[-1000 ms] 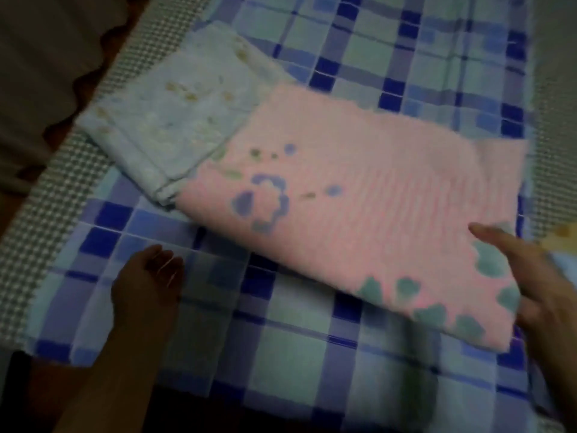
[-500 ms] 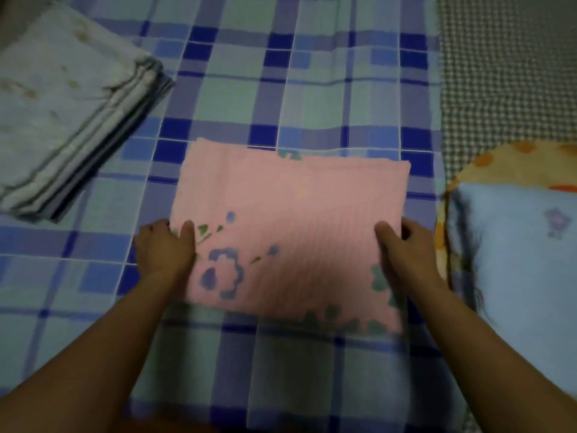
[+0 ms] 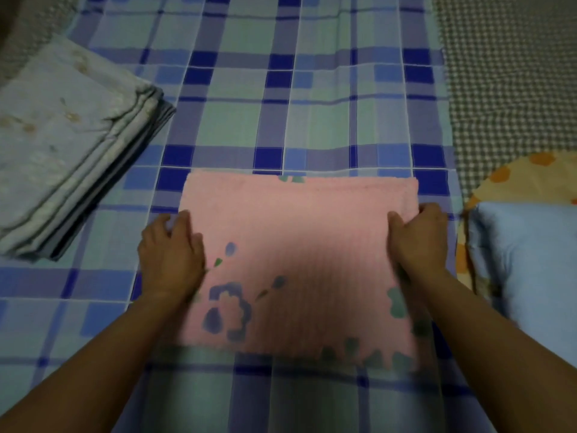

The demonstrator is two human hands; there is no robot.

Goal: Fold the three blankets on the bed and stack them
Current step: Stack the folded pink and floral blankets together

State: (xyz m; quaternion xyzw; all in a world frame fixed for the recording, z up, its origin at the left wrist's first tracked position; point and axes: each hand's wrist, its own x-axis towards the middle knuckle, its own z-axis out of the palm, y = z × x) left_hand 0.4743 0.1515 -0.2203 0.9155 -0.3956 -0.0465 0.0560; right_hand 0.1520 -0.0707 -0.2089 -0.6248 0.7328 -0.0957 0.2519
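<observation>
The bed (image 3: pixel 512 89) shows a grey-and-white small-check cover along its far right and far left edges. Over most of it lies a blue, green and purple plaid sheet (image 3: pixel 281 120), spread flat. On the plaid sheet, near the middle, lies a folded pink blanket (image 3: pixel 299 251) printed with a purple flower and green leaf shapes, its edges roughly square to the plaid lines. Well apart to the far left sits a folded pale blue blanket (image 3: pixel 62 135) with faint floral marks, turned at an angle, its layered edges facing right. At the right edge lie a light blue pillow (image 3: pixel 530 270) and, under it, an orange-spotted yellow pillow (image 3: pixel 512 179)
</observation>
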